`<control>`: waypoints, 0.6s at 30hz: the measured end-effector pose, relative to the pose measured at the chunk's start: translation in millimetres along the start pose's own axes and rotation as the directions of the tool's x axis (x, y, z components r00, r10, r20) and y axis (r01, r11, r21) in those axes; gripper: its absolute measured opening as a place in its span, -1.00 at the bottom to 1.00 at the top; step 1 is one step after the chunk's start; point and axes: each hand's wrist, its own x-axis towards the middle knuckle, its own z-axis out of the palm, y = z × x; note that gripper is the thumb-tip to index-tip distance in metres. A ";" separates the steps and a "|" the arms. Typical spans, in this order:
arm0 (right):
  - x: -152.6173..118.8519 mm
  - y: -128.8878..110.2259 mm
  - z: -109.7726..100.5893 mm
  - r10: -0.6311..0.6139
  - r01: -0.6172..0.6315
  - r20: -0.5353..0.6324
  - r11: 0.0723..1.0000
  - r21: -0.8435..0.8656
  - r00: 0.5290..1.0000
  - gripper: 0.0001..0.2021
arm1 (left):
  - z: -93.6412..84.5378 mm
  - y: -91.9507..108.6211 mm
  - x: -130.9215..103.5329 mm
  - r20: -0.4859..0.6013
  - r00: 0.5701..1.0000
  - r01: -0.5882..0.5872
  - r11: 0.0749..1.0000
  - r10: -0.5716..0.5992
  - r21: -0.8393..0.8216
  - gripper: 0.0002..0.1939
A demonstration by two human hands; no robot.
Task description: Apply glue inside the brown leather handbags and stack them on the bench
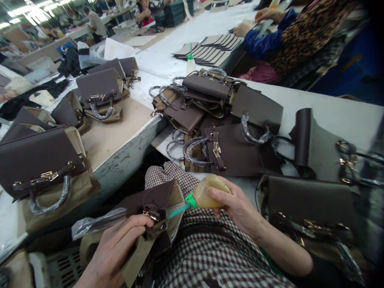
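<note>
A dark brown handbag with a tan lining lies tilted on the lap, over a checked apron. My left hand is closed on this bag beside its gold clasp, its fingertips at the metal. My right hand is wrapped round a yellowish squeeze bottle with a green cap. The bottle's long green nozzle points left and down, its tip at the bag's open edge. A plastic-wrapped handle sticks out to the left.
Finished-looking bags stand on the left table. More bags are piled on the table ahead and at the right. A white bottle stands behind the pile, near flat panels. Another person's blue sleeve is at the upper right.
</note>
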 end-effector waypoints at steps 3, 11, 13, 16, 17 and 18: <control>-1.0 3.4 -0.1 0.023 -0.022 -0.013 0.997 0.072 1.000 -0.66 | -4.3 -5.0 -0.4 0.047 0.997 -0.062 0.997 0.060 0.049 -0.80; 1.1 10.2 -6.8 0.258 -0.244 0.061 0.775 0.583 0.964 -0.68 | -3.0 -8.8 -1.5 0.027 0.998 -0.056 0.998 0.055 0.027 -0.79; 4.3 0.2 -11.1 0.234 -0.268 0.141 0.707 0.655 0.962 -0.65 | -0.9 -9.4 -1.7 0.032 0.997 -0.064 0.998 0.063 0.026 -0.80; 9.6 -24.9 -22.2 0.130 -0.229 0.199 0.731 0.643 0.971 -0.62 | 2.8 -11.6 -2.5 -0.006 0.996 -0.090 0.995 0.090 0.050 -0.79; 10.9 -34.0 -26.4 0.102 -0.206 0.197 0.748 0.631 0.975 -0.61 | 3.9 -12.7 -3.1 -0.040 0.995 -0.092 0.994 0.095 0.060 -0.78; 11.5 -42.3 -30.1 0.085 -0.190 0.195 0.762 0.619 0.977 -0.59 | 4.5 -13.9 -3.9 -0.078 0.992 -0.094 0.992 0.100 0.080 -0.77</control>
